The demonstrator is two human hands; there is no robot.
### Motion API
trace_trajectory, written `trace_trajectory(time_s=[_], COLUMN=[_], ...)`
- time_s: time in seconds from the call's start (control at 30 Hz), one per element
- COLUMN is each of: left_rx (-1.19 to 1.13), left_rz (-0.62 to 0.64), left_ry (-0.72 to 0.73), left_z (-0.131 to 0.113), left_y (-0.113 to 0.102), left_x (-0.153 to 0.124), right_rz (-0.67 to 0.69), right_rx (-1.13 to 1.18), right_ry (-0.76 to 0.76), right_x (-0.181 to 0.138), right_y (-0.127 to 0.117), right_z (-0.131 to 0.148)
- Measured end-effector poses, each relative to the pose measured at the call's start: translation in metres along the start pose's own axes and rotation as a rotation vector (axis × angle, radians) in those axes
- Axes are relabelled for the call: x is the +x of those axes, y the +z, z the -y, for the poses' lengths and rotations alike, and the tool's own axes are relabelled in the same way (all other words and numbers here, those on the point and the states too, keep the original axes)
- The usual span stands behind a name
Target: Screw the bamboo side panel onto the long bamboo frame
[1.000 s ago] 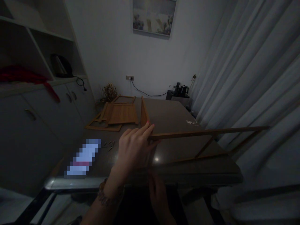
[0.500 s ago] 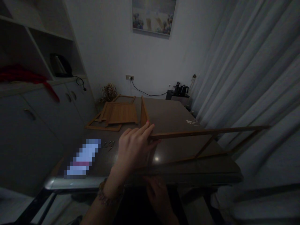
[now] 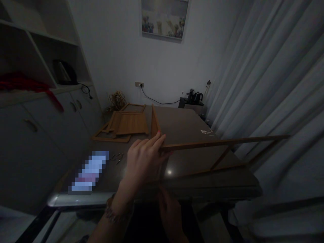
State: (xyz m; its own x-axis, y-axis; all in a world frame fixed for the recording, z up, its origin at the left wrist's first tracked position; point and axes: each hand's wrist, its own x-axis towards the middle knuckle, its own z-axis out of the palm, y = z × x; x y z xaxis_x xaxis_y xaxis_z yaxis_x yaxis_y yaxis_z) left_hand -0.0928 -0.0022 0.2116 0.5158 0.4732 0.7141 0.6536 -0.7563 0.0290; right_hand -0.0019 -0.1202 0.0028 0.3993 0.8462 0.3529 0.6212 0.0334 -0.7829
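Observation:
A wooden frame (image 3: 202, 144) with slim rails stands on its side at the table's front and reaches out to the right. My left hand (image 3: 144, 158) is closed round its left corner, where a wooden panel (image 3: 155, 121) standing on edge meets it. Low at the front edge of the table, in shadow, my right hand (image 3: 170, 211) has its fingers drawn together by the frame's lower left corner. Whatever is between those fingers is too dark to make out. Several small screws (image 3: 118, 157) lie left of my left hand.
Wooden slatted panels and frames (image 3: 131, 123) lie stacked at the table's (image 3: 177, 118) back left. A blurred-out phone-like object (image 3: 88, 173) is at the front left. Small white pieces (image 3: 206, 131) lie on the right. Curtains (image 3: 265, 84) hang beyond the frame.
My right hand has moved slightly, its fingers now higher and closer to the frame's lower corner. My left hand keeps its grip on the upper corner.

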Motion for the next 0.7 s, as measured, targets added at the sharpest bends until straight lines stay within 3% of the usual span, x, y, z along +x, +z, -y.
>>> trace_trajectory(time_s=[0.13, 0.23, 0.5, 0.7], left_rx=[0.016, 0.007, 0.005, 0.0], left_rz=[0.013, 0.007, 0.011, 0.017], left_ry=[0.002, 0.0, -0.005, -0.006], left_z=[-0.001, 0.0, 0.0, 0.0], left_y=[-0.002, -0.002, 0.001, 0.0], left_x=[0.001, 0.0, 0.0, 0.0], right_rz=[0.021, 0.002, -0.024, 0.071], right_rx=[0.382, 0.467, -0.089, -0.128], right_ry=[0.317, 0.361, -0.14, -0.247], right_x=[-0.003, -0.004, 0.001, 0.004], right_y=[0.012, 0.017, 0.003, -0.009], right_z=[0.008, 0.011, -0.003, -0.013])
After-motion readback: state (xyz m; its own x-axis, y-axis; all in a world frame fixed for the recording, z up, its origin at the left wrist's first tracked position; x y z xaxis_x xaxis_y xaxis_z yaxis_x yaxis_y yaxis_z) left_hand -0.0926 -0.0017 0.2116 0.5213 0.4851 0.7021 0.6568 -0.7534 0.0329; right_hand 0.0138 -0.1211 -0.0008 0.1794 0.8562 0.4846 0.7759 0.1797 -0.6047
